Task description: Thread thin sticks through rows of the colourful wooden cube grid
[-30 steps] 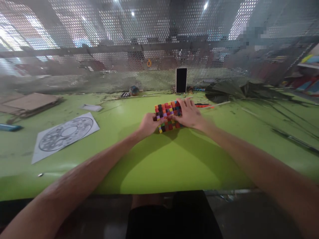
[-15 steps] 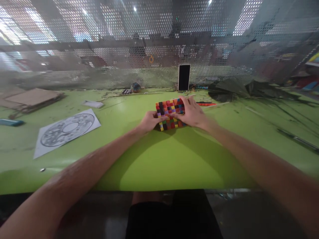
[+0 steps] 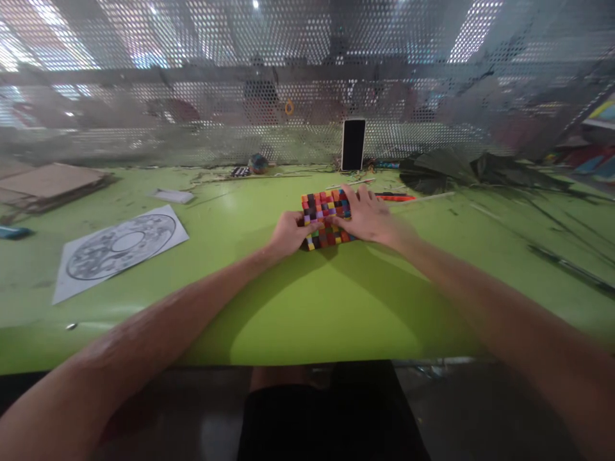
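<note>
- The multicoloured checkered piece [image 3: 327, 206] is straight ahead of me at 12 o'clock, in the middle of the green worktop [image 3: 307, 314], between my two hands and touching both.
- My left grip [image 3: 287, 234] is closed on its near left corner: the thumb presses on the face, pointing toward 2 o'clock, and the fingers fold behind it out of sight.
- My right grip [image 3: 369, 216] is wrapped over its right end, thumb flat on the face toward 9 o'clock, fingers fanned over the far edge.
- From the left grip the piece lies toward 2 o'clock; from the right grip, toward 9. Neither hand is nearer, and the thumb tips come close to each other near its middle.
- Its near edge runs from about half past eight to half past two. I cannot tell for sure which side is longer, nor how much of it rests on the worktop.
- Just past my right grip, at 2 o'clock, is an orange-and-black item [image 3: 402, 198].
- The upright phone [image 3: 353, 145] stands between 12 and 1 from the piece; the printed sheet [image 3: 98, 257] lies well apart, near 9.
</note>
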Tool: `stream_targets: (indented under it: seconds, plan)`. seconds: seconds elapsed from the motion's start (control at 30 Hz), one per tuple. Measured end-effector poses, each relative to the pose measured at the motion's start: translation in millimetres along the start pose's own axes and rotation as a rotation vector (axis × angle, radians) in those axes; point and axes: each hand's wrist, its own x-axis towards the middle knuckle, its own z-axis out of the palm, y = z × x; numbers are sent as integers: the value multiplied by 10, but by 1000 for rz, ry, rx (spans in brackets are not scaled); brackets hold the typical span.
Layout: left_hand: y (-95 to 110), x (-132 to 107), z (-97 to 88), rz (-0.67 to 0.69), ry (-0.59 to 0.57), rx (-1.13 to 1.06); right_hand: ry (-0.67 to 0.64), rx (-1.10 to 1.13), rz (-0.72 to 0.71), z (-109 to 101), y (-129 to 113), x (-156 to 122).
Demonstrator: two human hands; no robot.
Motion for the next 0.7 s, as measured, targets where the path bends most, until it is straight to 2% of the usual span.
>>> stream_targets:
  seconds: [0.23, 0.47, 0.6, 0.7]
  plan:
    - [44, -42, -15, 74, -23, 105, -20, 32, -20, -17, -73, -38]
    - [0, -1, -48, 86, -105, 16, -20, 126, -90, -31, -88, -90]
    - [-19, 16, -79, 43, -177, -21, -45, 156, -132, -42, -59, -117]
    - [-16, 34, -102, -37, -185, -16, -56, 206, -109, -26, -7, -91]
